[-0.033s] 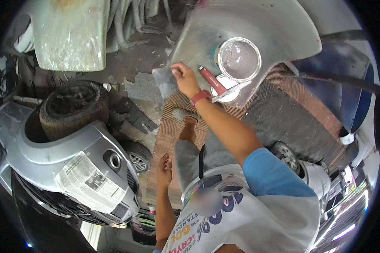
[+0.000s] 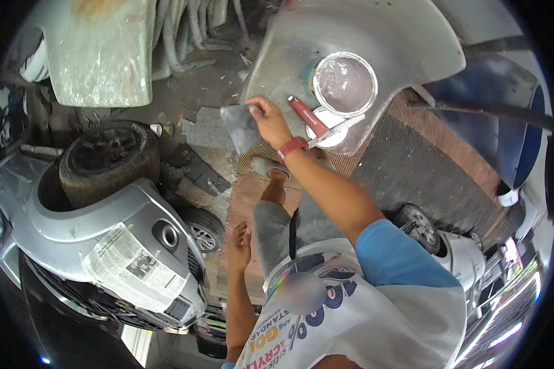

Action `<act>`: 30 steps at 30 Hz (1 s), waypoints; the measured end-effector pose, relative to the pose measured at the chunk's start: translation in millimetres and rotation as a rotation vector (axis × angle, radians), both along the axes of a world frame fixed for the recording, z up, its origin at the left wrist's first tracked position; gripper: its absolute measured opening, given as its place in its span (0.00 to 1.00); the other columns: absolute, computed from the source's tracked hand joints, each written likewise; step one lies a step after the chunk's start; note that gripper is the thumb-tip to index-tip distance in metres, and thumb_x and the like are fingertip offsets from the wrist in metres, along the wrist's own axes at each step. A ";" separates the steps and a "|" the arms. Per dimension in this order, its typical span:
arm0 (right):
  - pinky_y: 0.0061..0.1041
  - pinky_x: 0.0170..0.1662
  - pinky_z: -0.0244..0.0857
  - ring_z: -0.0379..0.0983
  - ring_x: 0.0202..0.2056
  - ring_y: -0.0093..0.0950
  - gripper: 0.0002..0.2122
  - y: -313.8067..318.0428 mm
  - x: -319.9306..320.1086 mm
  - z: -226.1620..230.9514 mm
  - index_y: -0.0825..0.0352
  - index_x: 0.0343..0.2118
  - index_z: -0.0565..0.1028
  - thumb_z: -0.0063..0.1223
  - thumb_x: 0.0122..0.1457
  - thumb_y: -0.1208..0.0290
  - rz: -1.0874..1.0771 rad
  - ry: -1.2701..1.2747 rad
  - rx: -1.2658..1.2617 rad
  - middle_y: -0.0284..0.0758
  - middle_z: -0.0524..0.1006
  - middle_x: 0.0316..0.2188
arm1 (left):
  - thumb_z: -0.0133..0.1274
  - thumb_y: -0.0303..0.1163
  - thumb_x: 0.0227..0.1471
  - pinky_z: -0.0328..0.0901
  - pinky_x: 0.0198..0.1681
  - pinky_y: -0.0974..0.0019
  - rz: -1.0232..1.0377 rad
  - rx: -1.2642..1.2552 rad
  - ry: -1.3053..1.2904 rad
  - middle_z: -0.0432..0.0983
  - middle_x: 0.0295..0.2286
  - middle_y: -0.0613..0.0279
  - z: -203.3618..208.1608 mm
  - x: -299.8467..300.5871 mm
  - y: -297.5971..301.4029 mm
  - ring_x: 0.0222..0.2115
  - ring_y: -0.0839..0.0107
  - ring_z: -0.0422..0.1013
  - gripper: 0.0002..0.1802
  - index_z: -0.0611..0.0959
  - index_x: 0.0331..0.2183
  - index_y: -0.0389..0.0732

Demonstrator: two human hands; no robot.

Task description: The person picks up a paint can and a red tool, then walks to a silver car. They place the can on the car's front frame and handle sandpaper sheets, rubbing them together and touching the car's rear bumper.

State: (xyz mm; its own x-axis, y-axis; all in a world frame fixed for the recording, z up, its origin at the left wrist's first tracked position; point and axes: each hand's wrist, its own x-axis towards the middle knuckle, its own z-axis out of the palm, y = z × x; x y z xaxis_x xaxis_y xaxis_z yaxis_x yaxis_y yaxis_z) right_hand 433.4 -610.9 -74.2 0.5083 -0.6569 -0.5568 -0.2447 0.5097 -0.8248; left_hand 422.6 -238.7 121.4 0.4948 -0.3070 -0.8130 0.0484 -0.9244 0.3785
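Observation:
My right hand, a red band at its wrist, is at the near left corner of a large pale grey-green curved panel. Its fingers are bent and closed over a dark grey flat piece; whether this is part of the panel or separate, I cannot tell. Anything under the fingers is hidden. On the panel, right of this hand, stands an open can of greyish-pink paste. Near it lie a dark-red handle, a pale flat blade and a round white lid. My left hand hangs low with loosely bent, parted fingers, holding nothing.
At left is a silver car bumper with newspaper taped on, beside a wheel. Another pale panel stands at the back left. A dark blue panel and a metal bar are at right. Patterned matting covers the floor.
The whole view has shifted very slightly. Both hands keep nearly the same place and pose.

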 end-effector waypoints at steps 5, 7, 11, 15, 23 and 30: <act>0.24 0.43 0.68 0.74 0.37 0.22 0.15 54.1 -76.9 33.2 0.67 0.46 0.82 0.61 0.71 0.59 -0.388 -0.045 0.370 0.30 0.80 0.36 | 0.56 0.38 0.72 0.73 0.57 0.53 -0.148 -0.082 0.062 0.82 0.55 0.46 -24.8 26.8 -18.8 0.51 0.55 0.81 0.24 0.78 0.64 0.42; 0.23 0.34 0.66 0.72 0.30 0.21 0.16 71.3 -108.4 29.8 0.67 0.43 0.81 0.61 0.70 0.56 -0.503 0.001 0.516 0.30 0.78 0.30 | 0.56 0.38 0.71 0.74 0.56 0.52 -0.252 -0.048 0.070 0.82 0.55 0.46 -37.9 45.5 -28.6 0.51 0.52 0.81 0.24 0.79 0.64 0.42; 0.22 0.36 0.65 0.73 0.29 0.19 0.13 110.4 -173.9 13.0 0.68 0.37 0.83 0.63 0.69 0.60 -0.628 0.138 0.582 0.29 0.78 0.27 | 0.60 0.38 0.66 0.73 0.56 0.46 -0.679 -0.002 0.065 0.78 0.56 0.37 -67.2 78.8 -66.7 0.54 0.41 0.78 0.26 0.79 0.62 0.42; 0.21 0.37 0.66 0.75 0.32 0.18 0.08 142.9 -210.9 -9.2 0.67 0.38 0.84 0.66 0.67 0.67 -0.726 0.191 0.442 0.25 0.80 0.28 | 0.59 0.40 0.66 0.71 0.57 0.41 -1.038 -0.186 -0.122 0.79 0.54 0.38 -95.4 93.5 -135.3 0.54 0.37 0.76 0.26 0.79 0.62 0.42; 0.24 0.43 0.72 0.78 0.37 0.24 0.11 128.3 -223.9 -49.8 0.72 0.45 0.80 0.67 0.61 0.75 -1.033 0.243 0.349 0.33 0.83 0.37 | 0.60 0.39 0.63 0.65 0.66 0.45 -1.467 -0.379 -0.313 0.73 0.62 0.50 -143.7 44.7 -291.3 0.63 0.48 0.67 0.30 0.77 0.64 0.41; 0.25 0.45 0.74 0.80 0.39 0.27 0.20 104.2 -221.1 -73.0 0.78 0.51 0.74 0.69 0.61 0.74 -0.983 0.202 0.396 0.40 0.83 0.39 | 0.64 0.35 0.59 0.62 0.69 0.47 -1.607 -0.322 -0.409 0.67 0.67 0.51 -188.9 -2.7 -363.7 0.67 0.48 0.64 0.41 0.68 0.70 0.39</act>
